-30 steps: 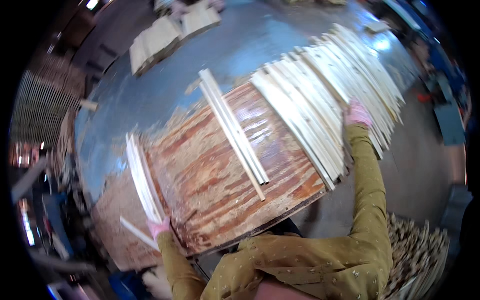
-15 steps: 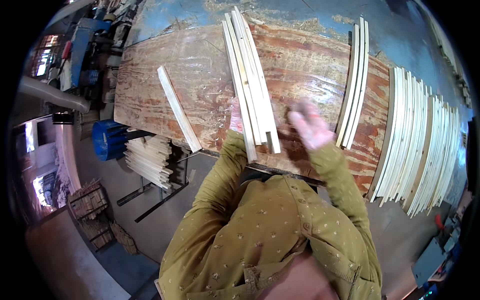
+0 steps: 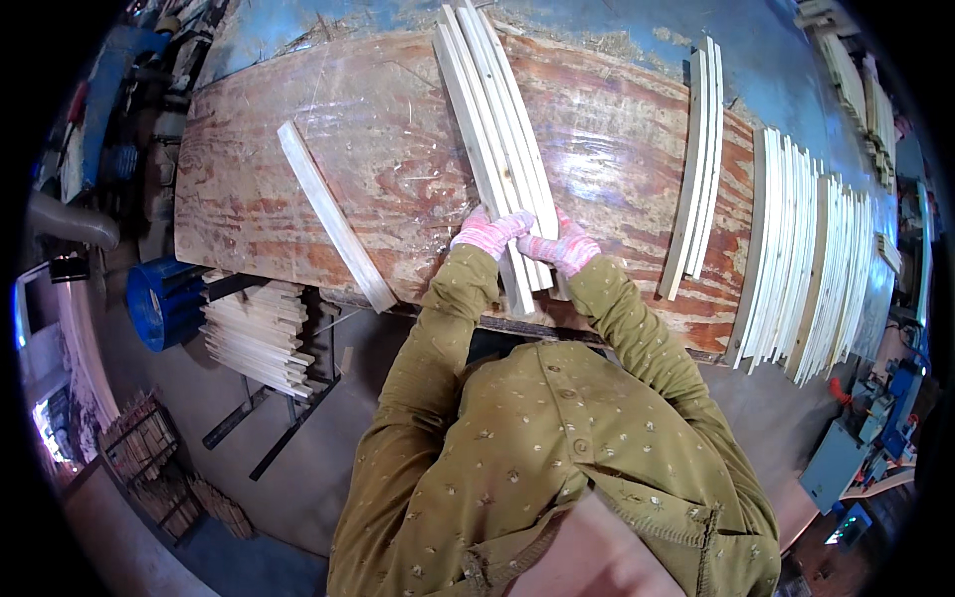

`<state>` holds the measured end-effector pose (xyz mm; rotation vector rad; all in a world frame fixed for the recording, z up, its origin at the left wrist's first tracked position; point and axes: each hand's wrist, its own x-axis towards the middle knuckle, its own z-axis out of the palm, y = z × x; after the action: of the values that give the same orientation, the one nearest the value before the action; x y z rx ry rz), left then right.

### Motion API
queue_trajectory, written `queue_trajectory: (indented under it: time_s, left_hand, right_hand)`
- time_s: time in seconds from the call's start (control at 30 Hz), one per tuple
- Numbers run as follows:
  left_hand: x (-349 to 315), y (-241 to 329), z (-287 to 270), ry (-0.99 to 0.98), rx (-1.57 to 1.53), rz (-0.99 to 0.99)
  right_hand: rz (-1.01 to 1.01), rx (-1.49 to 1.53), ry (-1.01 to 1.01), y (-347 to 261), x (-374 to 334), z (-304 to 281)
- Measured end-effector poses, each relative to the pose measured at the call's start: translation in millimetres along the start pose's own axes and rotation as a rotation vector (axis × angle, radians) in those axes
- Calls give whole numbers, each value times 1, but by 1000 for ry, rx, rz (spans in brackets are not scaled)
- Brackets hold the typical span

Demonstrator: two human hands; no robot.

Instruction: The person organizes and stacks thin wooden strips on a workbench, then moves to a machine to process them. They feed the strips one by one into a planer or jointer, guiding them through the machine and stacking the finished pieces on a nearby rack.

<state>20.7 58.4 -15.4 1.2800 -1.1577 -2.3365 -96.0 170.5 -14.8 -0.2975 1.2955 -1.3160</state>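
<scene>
My left hand (image 3: 485,235) and right hand (image 3: 563,249), both in pink gloves, clasp the near end of a bundle of pale wooden slats (image 3: 497,139) lying on the reddish plywood board (image 3: 398,149). Left of the bundle lies 1 loose slat (image 3: 333,227); right of it, 2 curved slats (image 3: 698,159).

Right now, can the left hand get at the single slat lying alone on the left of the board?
Probably yes: the left hand rests on the middle bundle of slats, and only bare board lies between it and the single slat.
</scene>
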Motion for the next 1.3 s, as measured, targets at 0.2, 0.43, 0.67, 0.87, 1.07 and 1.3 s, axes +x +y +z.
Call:
queue_trajectory:
  time_s: [0.2,0.43,0.67,0.87,1.07,1.3]
  left_hand:
    - [-16,-4,-16,-445,-620,-202]
    - [-48,7,29,-412,-417,-177]
    - [-48,11,114,-543,-149,-136]
    - [-53,-7,216,-649,19,-134]
    - [-20,-78,294,-634,59,-156]
    - [-37,-101,328,-569,57,-281]
  right_hand:
    - [31,163,-132,-28,-40,-27]
    - [-202,221,94,-38,-136,-80]
    - [-367,-12,641,-5,-244,-203]
    - [-2,-437,868,22,-277,-256]
    - [229,-1114,992,20,-261,-265]
    - [275,-1197,937,-1,-272,-257]
